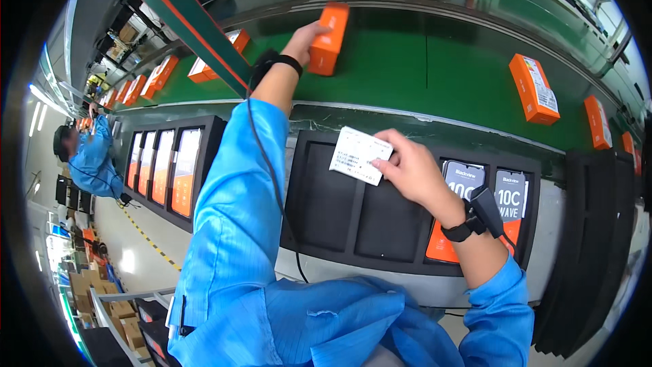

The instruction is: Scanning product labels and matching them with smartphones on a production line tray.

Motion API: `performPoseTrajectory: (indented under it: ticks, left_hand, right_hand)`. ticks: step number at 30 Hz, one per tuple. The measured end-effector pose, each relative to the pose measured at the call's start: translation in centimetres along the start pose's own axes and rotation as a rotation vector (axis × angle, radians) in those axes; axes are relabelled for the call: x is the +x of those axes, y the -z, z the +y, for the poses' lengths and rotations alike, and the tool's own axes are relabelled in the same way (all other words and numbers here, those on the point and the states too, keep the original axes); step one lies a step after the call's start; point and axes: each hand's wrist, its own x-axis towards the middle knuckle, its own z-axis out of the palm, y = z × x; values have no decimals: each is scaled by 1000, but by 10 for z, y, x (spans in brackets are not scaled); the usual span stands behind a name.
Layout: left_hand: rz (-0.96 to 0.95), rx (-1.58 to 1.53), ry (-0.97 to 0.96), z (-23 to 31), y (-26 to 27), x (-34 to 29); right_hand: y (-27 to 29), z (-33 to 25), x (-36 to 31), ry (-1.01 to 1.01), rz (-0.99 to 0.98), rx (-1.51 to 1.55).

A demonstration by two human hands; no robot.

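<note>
My left hand (302,46) reaches out over the green conveyor belt (394,61), its fingers closed on the side of an orange box (331,39). That box looks slightly blurred. Nearer to me, my right hand (405,164) pinches a white printed paper slip (360,155) between thumb and fingers. The slip hangs above a black foam tray (324,236) with several compartments. Two phones with grey and orange fronts, the left phone (443,241) and the right phone (511,197), lie in the tray's right compartments, partly hidden by my right wrist.
More orange boxes, such as one box (534,88) at the right, stand along the belt. Another black tray (216,137) with phones sits at left. Stacked black trays (587,231) rise at right. A green post (197,27) slants across the belt. A co-worker in blue (95,160) is far left.
</note>
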Motion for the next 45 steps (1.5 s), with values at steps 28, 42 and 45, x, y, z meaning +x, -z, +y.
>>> performPoseTrajectory:
  ticks: [28,42,45]
  left_hand:
    - [196,1376,-614,-50,-28,-103]
    - [71,1294,-421,-45,-51,-45]
    - [291,1405,-643,-24,-61,-87]
  right_hand:
    - [42,70,278,-100,295,-458]
    - [92,82,226,-81,454,-386]
    - [116,19,133,-31,246,-217]
